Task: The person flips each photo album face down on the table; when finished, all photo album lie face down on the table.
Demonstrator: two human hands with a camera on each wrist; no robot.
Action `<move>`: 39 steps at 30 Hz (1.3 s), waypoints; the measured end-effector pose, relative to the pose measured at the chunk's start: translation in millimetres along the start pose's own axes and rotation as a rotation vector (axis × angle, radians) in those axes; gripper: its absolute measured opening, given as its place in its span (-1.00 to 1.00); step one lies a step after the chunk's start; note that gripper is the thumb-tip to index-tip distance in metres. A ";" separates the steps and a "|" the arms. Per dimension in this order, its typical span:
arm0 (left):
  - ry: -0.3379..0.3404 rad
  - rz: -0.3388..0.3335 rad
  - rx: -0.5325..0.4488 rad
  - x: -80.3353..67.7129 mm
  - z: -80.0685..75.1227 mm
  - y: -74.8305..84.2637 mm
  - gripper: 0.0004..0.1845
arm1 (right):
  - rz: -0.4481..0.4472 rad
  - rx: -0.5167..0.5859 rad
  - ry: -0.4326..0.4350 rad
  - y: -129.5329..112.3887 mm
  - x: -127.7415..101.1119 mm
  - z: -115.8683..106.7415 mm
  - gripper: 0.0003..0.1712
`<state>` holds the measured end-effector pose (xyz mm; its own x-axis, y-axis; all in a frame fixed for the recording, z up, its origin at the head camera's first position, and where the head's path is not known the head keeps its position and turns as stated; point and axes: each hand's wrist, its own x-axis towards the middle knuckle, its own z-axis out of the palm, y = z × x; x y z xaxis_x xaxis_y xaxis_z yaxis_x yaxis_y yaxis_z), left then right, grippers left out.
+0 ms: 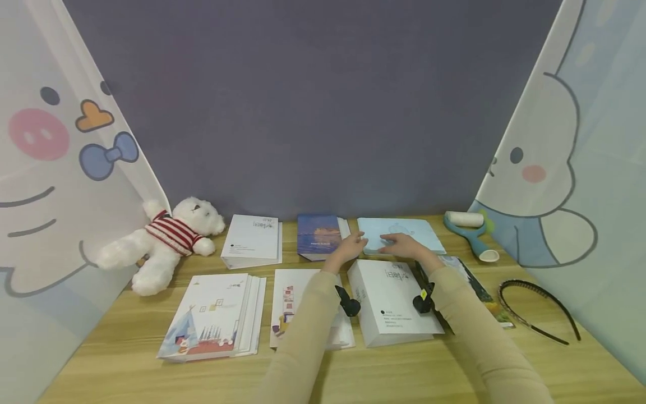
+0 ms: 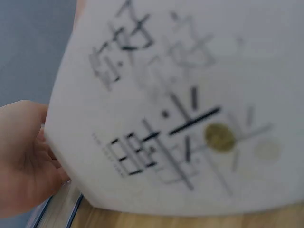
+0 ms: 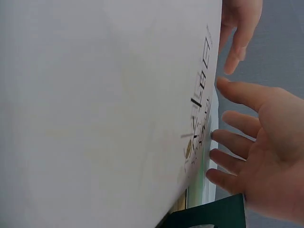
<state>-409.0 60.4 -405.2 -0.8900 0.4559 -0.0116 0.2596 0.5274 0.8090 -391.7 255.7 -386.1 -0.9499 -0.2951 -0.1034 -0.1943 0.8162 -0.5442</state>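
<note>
Near the tabletop's back edge, the left hand (image 1: pixel 351 247) and right hand (image 1: pixel 404 244) rested with relaxed, straight fingers on a pale blue book (image 1: pixel 409 231), gripping nothing.

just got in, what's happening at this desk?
A person sits at a wooden desk spread with books and booklets. Both hands reach to the back row: the left hand and right hand lie with relaxed fingers on or just over a light blue book; contact is hard to tell. A white boxed book lies between the forearms. A teddy bear, lint roller and headband sit at the sides.
</note>
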 end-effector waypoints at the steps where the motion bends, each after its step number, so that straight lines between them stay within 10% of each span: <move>1: 0.003 -0.005 -0.012 0.5 0.8 -0.1 -0.46 | 0.004 -0.002 -0.004 -0.3 0.4 0.2 -0.27; 22: 0.026 -0.130 -0.650 3.7 -2.7 5.3 -0.47 | 0.091 -0.048 -0.037 -17.1 -1.7 0.6 -0.16; 39: 0.062 -0.056 -0.922 0.4 -5.5 10.7 -0.47 | 0.026 -0.089 0.113 -32.1 -5.0 1.1 -0.20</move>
<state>-408.6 62.3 -393.3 -0.9176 0.3937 -0.0547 -0.1616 -0.2439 0.9563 -380.5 230.4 -369.1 -0.9753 -0.2200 -0.0196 -0.1858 0.8652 -0.4658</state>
